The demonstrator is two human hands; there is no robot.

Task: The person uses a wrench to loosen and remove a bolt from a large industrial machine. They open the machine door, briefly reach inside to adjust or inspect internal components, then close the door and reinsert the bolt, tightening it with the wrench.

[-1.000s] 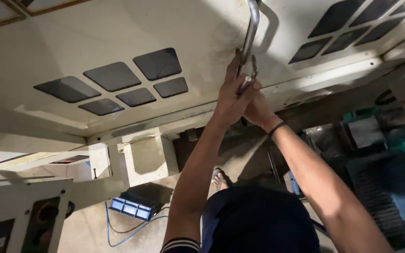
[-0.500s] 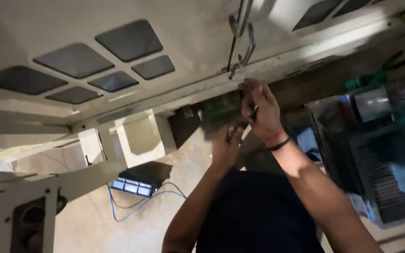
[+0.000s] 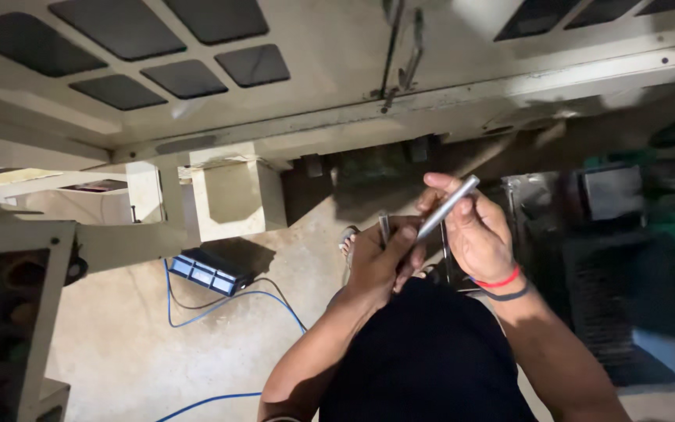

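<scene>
Concrete floor fills the lower view, w/ a big cream machine housing along the top edge of the view.

Nearest the camera: both hands held close together in front of the person's dark shirt. Right hand is closed round a slim silver metal rod, which angles up and right out past the fingers. Left hand is curled around a smaller dark metal piece sticking up between thumb and fingers; can't tell what that piece is. The two hands touch or nearly touch at the fingertips.

Further out, on the floor toward the left: a blue box w/ a blue cable trailing from it. Dark tray-like parts sit at the right edge.

Risks, as I judge them: both parts are small, smooth and held over bare floor, so a loose pinch could let one slip and roll under the machine. Light is dim, so misaligning rod and small piece looks likely. Cable is a trip hazard near the feet.
</scene>
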